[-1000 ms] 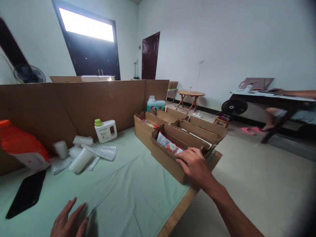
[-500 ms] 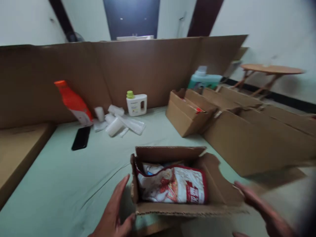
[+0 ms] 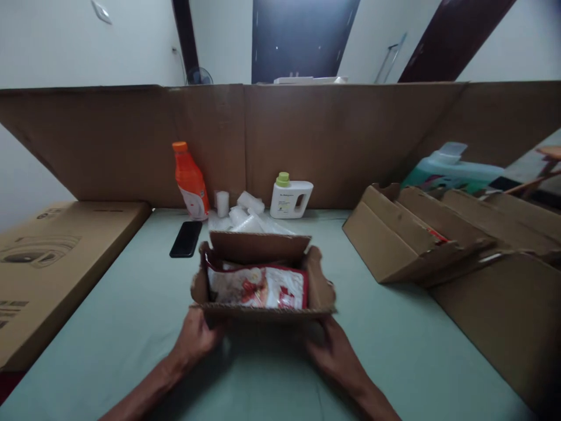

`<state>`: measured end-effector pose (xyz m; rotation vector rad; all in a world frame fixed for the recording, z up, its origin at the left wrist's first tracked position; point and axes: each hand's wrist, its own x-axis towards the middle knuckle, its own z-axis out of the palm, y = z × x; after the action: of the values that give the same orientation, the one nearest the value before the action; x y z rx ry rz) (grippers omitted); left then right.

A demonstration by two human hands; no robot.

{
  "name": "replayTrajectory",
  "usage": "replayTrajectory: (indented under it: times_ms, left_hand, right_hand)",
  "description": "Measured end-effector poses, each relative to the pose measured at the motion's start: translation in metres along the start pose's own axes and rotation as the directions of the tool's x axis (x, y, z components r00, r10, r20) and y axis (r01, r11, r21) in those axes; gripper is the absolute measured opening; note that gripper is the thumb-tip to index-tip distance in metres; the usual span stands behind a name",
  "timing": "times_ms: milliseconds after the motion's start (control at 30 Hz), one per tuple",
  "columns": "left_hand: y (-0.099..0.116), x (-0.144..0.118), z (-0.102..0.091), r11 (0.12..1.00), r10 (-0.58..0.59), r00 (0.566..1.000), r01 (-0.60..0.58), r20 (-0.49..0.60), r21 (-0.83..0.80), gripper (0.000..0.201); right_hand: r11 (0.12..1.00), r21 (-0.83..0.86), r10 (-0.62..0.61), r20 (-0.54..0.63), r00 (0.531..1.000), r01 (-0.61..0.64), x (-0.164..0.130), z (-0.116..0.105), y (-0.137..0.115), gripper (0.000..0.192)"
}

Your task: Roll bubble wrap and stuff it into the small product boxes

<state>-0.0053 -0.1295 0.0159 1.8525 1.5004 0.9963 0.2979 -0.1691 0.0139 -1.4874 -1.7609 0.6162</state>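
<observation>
An open cardboard box (image 3: pixel 263 313) is gripped between both hands over the green-covered table (image 3: pixel 131 327). Inside it lies a red-and-white printed packet (image 3: pixel 258 286), with something partly hidden behind. My left hand (image 3: pixel 197 336) is closed on the box's lower left corner, its fingertips out of sight under the box. At the lower right corner my right hand (image 3: pixel 328 345) holds on the same way, its fingers partly hidden. Just beyond the box are crumpled clear plastic wraps (image 3: pixel 252 202) and a black phone (image 3: pixel 186 239).
An orange bottle (image 3: pixel 191 181) and a white jug with a green cap (image 3: pixel 291 199) stand by the upright cardboard panel (image 3: pixel 350 140). On the right are open cardboard boxes (image 3: pixel 390 240) and a teal jug (image 3: pixel 456 169). A flat printed carton (image 3: pixel 65 257) lies on the left.
The view has swung right to left, shifting the surroundings rightward. My hands, earlier apart at the box's sides, now grip it, and the box has moved farther forward toward the plastic wraps.
</observation>
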Motion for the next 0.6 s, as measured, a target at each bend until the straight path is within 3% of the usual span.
replayTrajectory:
  times_ms: [67, 133, 200, 300, 400, 500, 600]
  left_hand:
    - [-0.017, 0.018, -0.015, 1.000, -0.031, 0.997, 0.031, -0.066, -0.004, 0.031]
    - [-0.032, 0.024, -0.019, 0.998, -0.065, 0.985, 0.068, -0.159, 0.014, 0.039]
    - [-0.045, 0.021, -0.012, 0.996, -0.083, 0.973, 0.088, -0.217, 0.015, 0.042]
    - [-0.060, 0.010, 0.003, 0.993, -0.112, 0.966, 0.116, -0.234, 0.005, 0.040]
    - [-0.068, 0.006, 0.009, 0.990, -0.123, 0.969, 0.135, -0.215, 0.041, 0.036]
    - [-0.071, 0.007, 0.007, 0.991, -0.088, 0.976, 0.106, -0.197, 0.084, 0.032]
    - [-0.074, 0.008, 0.007, 0.992, -0.048, 0.985, 0.066, -0.169, 0.104, 0.030]
  right_hand:
    - [0.996, 0.074, -0.047, 0.017, 0.999, 0.045, 0.036, 0.017, -0.011, 0.049]
    - [0.987, 0.124, -0.105, 0.059, 0.993, 0.097, 0.058, 0.022, -0.010, 0.055]
    - [0.984, 0.129, -0.140, 0.097, 0.985, 0.127, 0.071, 0.014, 0.001, 0.053]
    - [0.996, 0.052, -0.079, 0.064, 0.995, 0.076, 0.094, -0.014, 0.016, 0.040]
    - [0.994, -0.073, -0.075, 0.018, 0.997, 0.076, 0.143, -0.030, 0.011, 0.037]
    - [0.938, -0.216, -0.242, 0.149, 0.959, 0.270, 0.212, -0.018, -0.008, 0.038]
    - [0.858, -0.305, -0.330, 0.288, 0.899, 0.413, 0.274, 0.014, -0.023, 0.043]
